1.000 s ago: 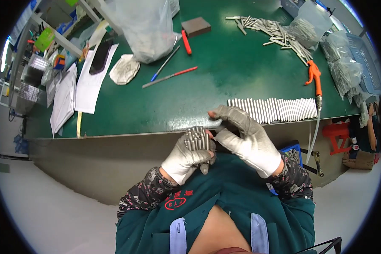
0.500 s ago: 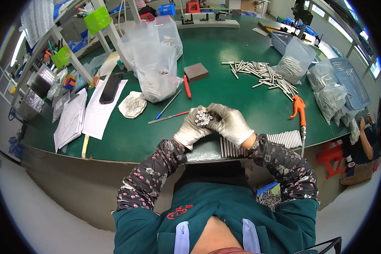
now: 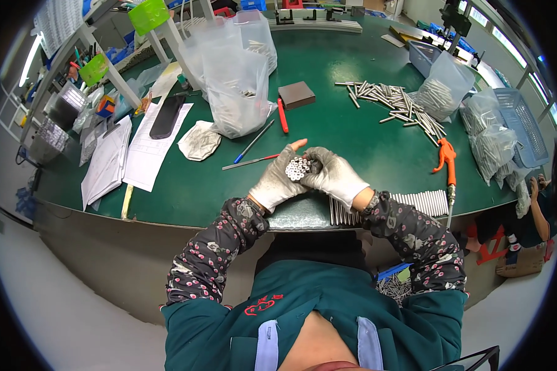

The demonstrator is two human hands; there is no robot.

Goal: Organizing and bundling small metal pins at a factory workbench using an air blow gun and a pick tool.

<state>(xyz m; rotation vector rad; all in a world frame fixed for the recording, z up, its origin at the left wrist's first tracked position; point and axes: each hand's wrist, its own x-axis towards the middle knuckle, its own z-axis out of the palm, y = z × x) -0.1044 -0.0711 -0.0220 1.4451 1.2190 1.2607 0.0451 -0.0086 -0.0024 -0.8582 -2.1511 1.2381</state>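
Observation:
Both my hands wear white work gloves and meet over the green table (image 3: 353,86). My left hand (image 3: 277,182) and my right hand (image 3: 335,176) together grip a bundle of short metal rods (image 3: 297,168), its round ends facing up. A flat row of the same rods (image 3: 402,204) lies on the table by my right forearm, partly hidden under the sleeve.
Loose metal rods (image 3: 390,102) are scattered at the back right, next to clear bags of rods (image 3: 436,93). An orange air gun (image 3: 445,157), a red cutter (image 3: 282,115), a dark block (image 3: 296,95), a rag (image 3: 199,140), papers (image 3: 145,148) and plastic bags (image 3: 235,86) lie around. Another person (image 3: 538,210) sits at the right edge.
My hands carried the rod bundle from the table's near edge out over the table. The bundle has turned so its ends face upward. The view has tilted up.

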